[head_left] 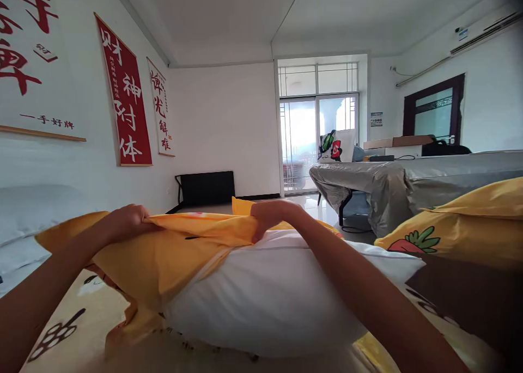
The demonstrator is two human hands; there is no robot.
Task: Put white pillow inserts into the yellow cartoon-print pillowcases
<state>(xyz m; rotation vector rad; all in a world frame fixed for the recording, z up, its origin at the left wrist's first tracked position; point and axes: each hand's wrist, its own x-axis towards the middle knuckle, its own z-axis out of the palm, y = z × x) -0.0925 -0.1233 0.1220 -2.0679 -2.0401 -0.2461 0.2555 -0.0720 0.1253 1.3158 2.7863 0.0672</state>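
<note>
A white pillow (269,302) lies in front of me, its left part inside a yellow pillowcase (163,258). The right part of the pillow sticks out bare, with one corner pointing right. My left hand (128,220) is closed on the upper edge of the pillowcase at the left. Farther right, my right hand (267,218) grips the same fabric near the case's opening, above the pillow. The fingertips of both hands are partly hidden by cloth and by the hands themselves.
Under the pillow spreads a cream printed sheet (77,318). A yellow pillow with a carrot print (469,226) lies at the right. Behind it stands a table under a silvery cover (384,188), carrying a box (396,147) and a printed bag (337,146). A black panel (207,187) leans by the far wall.
</note>
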